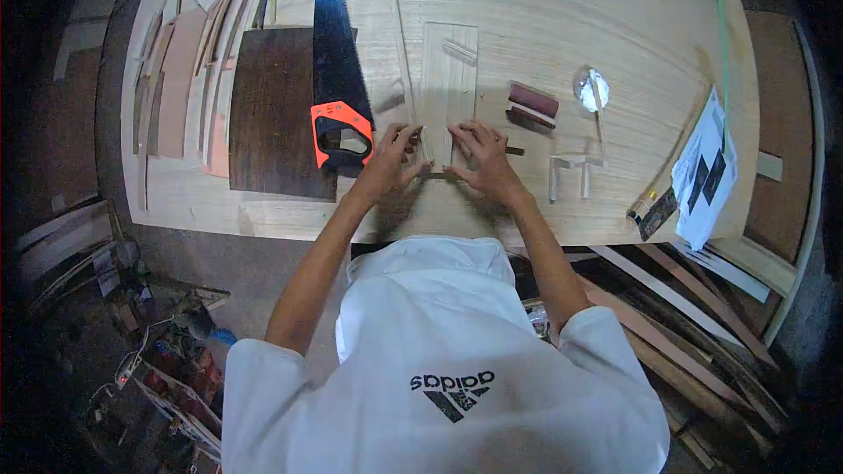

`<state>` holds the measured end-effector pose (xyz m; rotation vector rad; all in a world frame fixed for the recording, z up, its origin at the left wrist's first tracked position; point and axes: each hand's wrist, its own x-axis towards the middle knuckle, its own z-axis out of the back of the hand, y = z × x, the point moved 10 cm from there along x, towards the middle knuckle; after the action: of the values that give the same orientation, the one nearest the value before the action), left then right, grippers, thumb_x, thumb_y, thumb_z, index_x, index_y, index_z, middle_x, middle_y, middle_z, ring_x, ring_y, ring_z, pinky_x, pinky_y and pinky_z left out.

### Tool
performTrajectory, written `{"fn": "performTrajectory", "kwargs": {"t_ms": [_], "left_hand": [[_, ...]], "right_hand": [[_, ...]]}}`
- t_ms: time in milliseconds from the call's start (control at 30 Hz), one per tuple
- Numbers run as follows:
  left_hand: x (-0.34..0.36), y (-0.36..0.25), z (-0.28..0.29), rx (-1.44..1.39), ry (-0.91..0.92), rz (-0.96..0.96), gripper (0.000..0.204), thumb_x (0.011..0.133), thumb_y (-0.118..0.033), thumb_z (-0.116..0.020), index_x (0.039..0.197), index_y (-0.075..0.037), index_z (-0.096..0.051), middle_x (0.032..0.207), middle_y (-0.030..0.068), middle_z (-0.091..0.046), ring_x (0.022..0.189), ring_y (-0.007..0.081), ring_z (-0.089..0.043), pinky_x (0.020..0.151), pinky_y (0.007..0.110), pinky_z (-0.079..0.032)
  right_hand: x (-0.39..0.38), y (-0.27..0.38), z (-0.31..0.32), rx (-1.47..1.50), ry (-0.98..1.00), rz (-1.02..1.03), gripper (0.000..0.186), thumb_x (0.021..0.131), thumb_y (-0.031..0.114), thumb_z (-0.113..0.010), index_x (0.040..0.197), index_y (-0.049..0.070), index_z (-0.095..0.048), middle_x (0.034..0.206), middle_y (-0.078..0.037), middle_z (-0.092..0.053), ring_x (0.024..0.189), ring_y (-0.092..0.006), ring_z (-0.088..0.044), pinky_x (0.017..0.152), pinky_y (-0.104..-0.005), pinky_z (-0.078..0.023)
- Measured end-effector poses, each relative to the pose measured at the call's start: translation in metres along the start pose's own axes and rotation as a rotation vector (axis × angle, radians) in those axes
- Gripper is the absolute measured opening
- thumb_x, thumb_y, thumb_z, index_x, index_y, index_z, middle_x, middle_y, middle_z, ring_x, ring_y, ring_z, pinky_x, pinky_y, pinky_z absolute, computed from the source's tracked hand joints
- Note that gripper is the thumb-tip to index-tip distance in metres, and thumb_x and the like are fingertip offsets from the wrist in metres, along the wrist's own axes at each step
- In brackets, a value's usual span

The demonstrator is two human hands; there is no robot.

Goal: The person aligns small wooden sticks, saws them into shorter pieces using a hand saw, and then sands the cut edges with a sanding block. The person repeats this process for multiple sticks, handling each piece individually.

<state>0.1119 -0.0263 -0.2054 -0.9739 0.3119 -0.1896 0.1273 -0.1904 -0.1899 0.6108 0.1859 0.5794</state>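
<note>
Fingers: left hand (386, 162) has fingertips bunched narrow at the lower left corner of a pale wood panel (450, 70), thumb and index pinching near its edge. Right hand (483, 162) lies flatter, fingers spread a little, tips pressing on the panel's lower edge. Between the two hands sits a thin dark stick (436, 175), lying crosswise just below the panel; both hands touch or nearly touch it, can't tell which one actually grips it.

Panel: upright rectangle, long axis away from the person, lying flat on the workbench (544, 0), with a small pale strip on its upper right corner.

Left of the hands: handsaw (332, 44), black blade pointing away, orange and black handle (342, 133) just beside the left hand. Under it a dark brown board (268, 114). Further left, a stack of pale and pinkish wood strips (180, 79).

Right of the hands: reddish-brown block (532, 103) near the panel's right edge, then small pale wooden pieces (571, 171), then a round shiny disc (590, 88).

Paper and labels: white paper sheet with black shapes (702, 171) at the bench's right edge, hanging partly over it, tilted. A small dark packet (654, 211) is just beside its lower left corner.

Below the bench on the right: long wood slats (667, 298) stacked diagonally. On the floor at lower left: a clutter of tools (167, 360), too dim to tell apart.
</note>
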Motion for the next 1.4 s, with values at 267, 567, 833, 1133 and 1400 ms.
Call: {"fn": "performTrajectory", "kwargs": {"t_ms": [267, 567, 833, 1133, 1400], "left_hand": [[-0.002, -0.003, 0.001, -0.033, 0.075, -0.007, 0.072, 0.085, -0.016, -0.076, 0.145, -0.004, -0.04, 0.13, 0.0148, -0.046, 0.102, 0.0257, -0.063, 0.091, 0.038, -0.054], [0.002, 0.0, 0.001, -0.023, 0.05, -0.048, 0.067, 0.085, -0.017, -0.076, 0.143, -0.007, -0.043, 0.128, 0.0158, -0.046, 0.096, 0.026, -0.066, 0.087, 0.039, -0.057], [0.003, 0.001, 0.002, -0.016, 0.075, -0.073, 0.067, 0.086, -0.015, -0.074, 0.144, -0.007, -0.042, 0.128, 0.0155, -0.046, 0.096, 0.0251, -0.067, 0.088, 0.038, -0.056], [0.002, -0.001, 0.004, -0.056, 0.08, -0.066, 0.068, 0.085, -0.013, -0.074, 0.145, -0.007, -0.042, 0.128, 0.0172, -0.046, 0.103, 0.0291, -0.065, 0.092, 0.041, -0.054], [0.009, 0.012, 0.004, -0.096, 0.082, -0.016, 0.057, 0.086, -0.016, -0.075, 0.137, -0.003, -0.051, 0.126, 0.0177, -0.051, 0.1, 0.0298, -0.067, 0.088, 0.038, -0.056]], "right_hand": [[0.01, 0.015, -0.005, 0.034, -0.022, 0.019, 0.083, 0.076, 0.039, -0.08, 0.147, 0.014, -0.045, 0.139, -0.011, -0.048, 0.135, -0.0299, -0.039, 0.109, -0.0492, -0.026], [0.011, 0.011, -0.005, 0.032, -0.057, 0.028, 0.076, 0.073, 0.038, -0.083, 0.14, 0.018, -0.053, 0.136, -0.007, -0.05, 0.132, -0.0291, -0.04, 0.107, -0.0496, -0.028], [0.01, 0.008, -0.013, -0.013, -0.101, 0.014, 0.077, 0.071, 0.042, -0.084, 0.138, 0.019, -0.054, 0.136, -0.007, -0.05, 0.133, -0.031, -0.039, 0.108, -0.0519, -0.026], [0.012, 0.012, -0.011, -0.012, -0.061, 0.013, 0.076, 0.072, 0.043, -0.084, 0.138, 0.018, -0.055, 0.137, -0.006, -0.051, 0.136, -0.0281, -0.038, 0.109, -0.0495, -0.025], [0.011, 0.014, -0.009, -0.003, -0.061, -0.014, 0.076, 0.071, 0.04, -0.084, 0.138, 0.019, -0.055, 0.137, -0.005, -0.05, 0.135, -0.0278, -0.038, 0.109, -0.0508, -0.025]]}}
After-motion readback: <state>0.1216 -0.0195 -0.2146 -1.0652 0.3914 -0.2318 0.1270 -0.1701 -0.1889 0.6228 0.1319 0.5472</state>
